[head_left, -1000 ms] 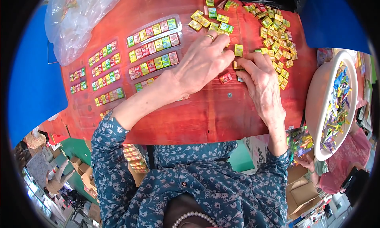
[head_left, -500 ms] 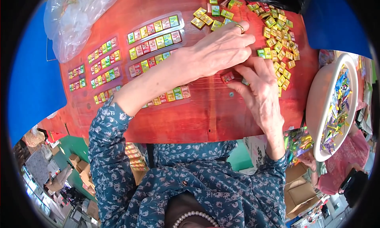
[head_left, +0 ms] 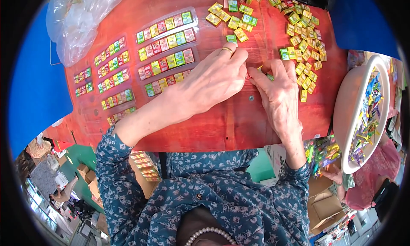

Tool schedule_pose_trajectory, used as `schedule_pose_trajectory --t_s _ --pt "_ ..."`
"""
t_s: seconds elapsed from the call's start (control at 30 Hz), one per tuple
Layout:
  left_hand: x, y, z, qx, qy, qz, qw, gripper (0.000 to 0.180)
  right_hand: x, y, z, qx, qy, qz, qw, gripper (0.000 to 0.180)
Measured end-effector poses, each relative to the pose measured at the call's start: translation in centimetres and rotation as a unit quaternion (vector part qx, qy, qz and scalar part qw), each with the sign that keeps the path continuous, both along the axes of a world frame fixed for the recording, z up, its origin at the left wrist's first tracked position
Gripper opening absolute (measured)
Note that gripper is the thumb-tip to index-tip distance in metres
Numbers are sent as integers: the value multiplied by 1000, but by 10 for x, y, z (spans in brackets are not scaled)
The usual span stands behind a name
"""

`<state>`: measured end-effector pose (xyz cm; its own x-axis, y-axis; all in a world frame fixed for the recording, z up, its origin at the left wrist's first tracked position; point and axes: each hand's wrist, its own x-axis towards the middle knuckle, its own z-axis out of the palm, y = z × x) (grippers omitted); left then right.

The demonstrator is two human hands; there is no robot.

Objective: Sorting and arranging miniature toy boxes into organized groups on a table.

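Note:
My left hand (head_left: 218, 73), a ring on one finger, is closed over the table's middle. Its fingertips are bent down and mostly hidden, so what they hold does not show. My right hand (head_left: 279, 96) is closed in a pinch just to its right, fingertips close to the left hand's. A bit of a small red box (head_left: 249, 75) shows at the right fingertips, and a green one (head_left: 270, 77) peeks out under the fingers. Beyond my left hand lie a small green box (head_left: 231, 39) and several loose yellow boxes (head_left: 234, 22).
Clear plastic trays (head_left: 166, 39) holding rows of coloured boxes line the red table's (head_left: 205, 133) left side. A heap of small yellow boxes (head_left: 305, 41) lies at the right. A white basin (head_left: 344, 118) of colourful wrappers stands at the right edge. A clear bag (head_left: 77, 28) rests far left.
My left hand has drawn back toward me and to the left, uncovering small green and yellow boxes beyond it. The red box by my right fingertips is now mostly covered.

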<state>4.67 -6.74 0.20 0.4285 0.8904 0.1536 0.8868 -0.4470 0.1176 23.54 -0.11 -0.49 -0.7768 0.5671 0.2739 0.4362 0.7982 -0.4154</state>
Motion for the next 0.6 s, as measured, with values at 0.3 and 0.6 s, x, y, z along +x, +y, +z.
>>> schedule_pose_trajectory --t_s 0.3,0.6 --pt "-7 1 -3 -47 -217 63 973 35 1 4 -1 7 12 17 1000 33" --pt "-3 -2 3 -119 -326 117 931 19 4 10 3 -21 53 -41 998 35"
